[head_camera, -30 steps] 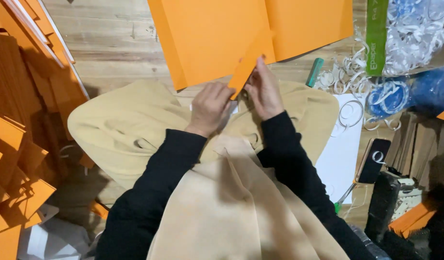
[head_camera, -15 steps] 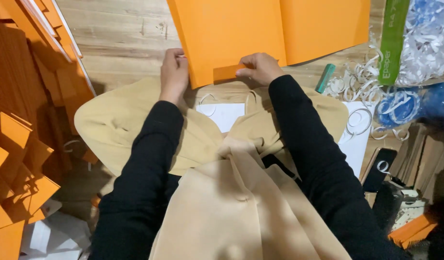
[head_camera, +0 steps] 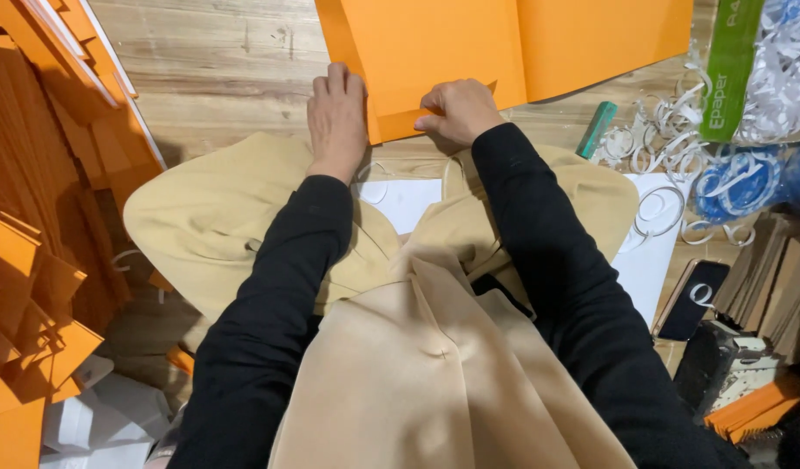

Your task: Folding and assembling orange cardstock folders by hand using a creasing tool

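On the orange sheet (head_camera: pixel 469 43), left hand (head_camera: pixel 337 113) lies flat, right hand (head_camera: pixel 459 111) pinches.

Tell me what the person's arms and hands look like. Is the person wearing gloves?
No gloves. Both arms are covered by long, plain black sleeves that reach the wrists. The left hand and right hand are bare, and I can see no rings, watch or bracelets. Over the chest hangs a beige, smooth garment.
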